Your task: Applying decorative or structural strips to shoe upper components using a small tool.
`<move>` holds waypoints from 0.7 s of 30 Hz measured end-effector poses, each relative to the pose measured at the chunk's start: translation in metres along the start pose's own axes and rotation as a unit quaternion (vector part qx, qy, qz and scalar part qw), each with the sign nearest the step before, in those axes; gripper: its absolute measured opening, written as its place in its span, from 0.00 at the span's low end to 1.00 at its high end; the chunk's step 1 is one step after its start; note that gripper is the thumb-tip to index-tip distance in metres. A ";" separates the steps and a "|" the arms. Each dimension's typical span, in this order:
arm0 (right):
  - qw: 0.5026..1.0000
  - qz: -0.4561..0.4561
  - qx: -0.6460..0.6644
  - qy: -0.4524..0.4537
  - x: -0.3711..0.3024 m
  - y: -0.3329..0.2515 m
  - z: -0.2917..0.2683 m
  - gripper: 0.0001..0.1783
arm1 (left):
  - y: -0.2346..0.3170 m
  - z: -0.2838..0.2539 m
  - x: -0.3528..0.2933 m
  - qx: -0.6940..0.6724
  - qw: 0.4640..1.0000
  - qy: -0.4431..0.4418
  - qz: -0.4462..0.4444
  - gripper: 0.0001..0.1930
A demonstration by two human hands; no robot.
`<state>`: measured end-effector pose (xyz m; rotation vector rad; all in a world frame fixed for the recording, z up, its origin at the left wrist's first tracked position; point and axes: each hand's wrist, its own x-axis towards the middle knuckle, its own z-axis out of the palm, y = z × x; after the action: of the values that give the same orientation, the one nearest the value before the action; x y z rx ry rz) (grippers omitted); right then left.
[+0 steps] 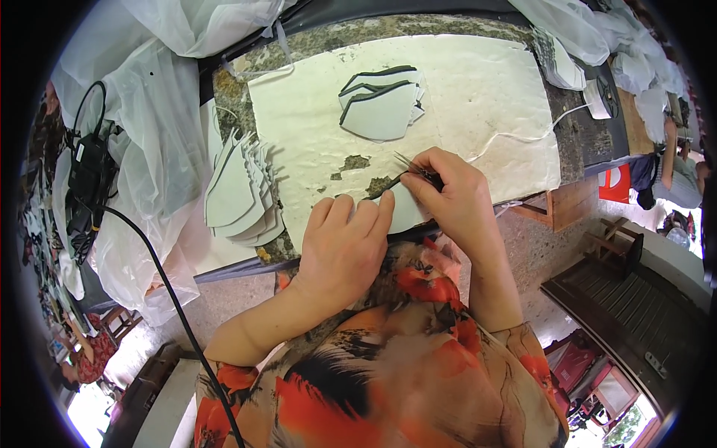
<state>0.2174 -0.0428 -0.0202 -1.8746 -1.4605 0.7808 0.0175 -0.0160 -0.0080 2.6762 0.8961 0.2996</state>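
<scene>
Near the front edge of the pale work board [478,82], a white cut piece [405,211] with a dark upper edge lies under my hands. My left hand [345,243] presses on its left side with bent fingers held close together. Small scissors [404,160] with thin pointed tips stick out from my right hand [452,190], whose thumb and forefinger close at the piece's dark edge. The scissors' handle is mostly hidden by the fingers. Beyond my hands lies a small stack of similar dark-edged white pieces [379,112].
Overlapping white pieces [243,194] lie at the board's left edge, with more pieces [564,67] at the far right. Translucent plastic bags [160,127] crowd the left. A black cable [160,269] runs down past my left arm. Other people [89,347] are at both sides.
</scene>
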 end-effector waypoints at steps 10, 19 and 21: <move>1.000 0.016 0.005 0.003 0.004 0.003 -0.004 0.10 | 0.001 -0.004 0.009 -0.018 0.999 -0.028 -0.004 0.27; 0.999 0.029 0.029 0.031 0.004 0.006 -0.002 0.09 | 0.003 -0.004 0.019 -0.012 0.999 -0.037 0.000 0.29; 0.999 0.031 0.031 0.032 0.005 0.005 -0.002 0.09 | 0.004 -0.004 0.020 -0.009 0.999 -0.038 0.000 0.29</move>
<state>0.2235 -0.0396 -0.0233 -1.8870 -1.3301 0.7792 0.0343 -0.0054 -0.0005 2.6531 0.8659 0.2033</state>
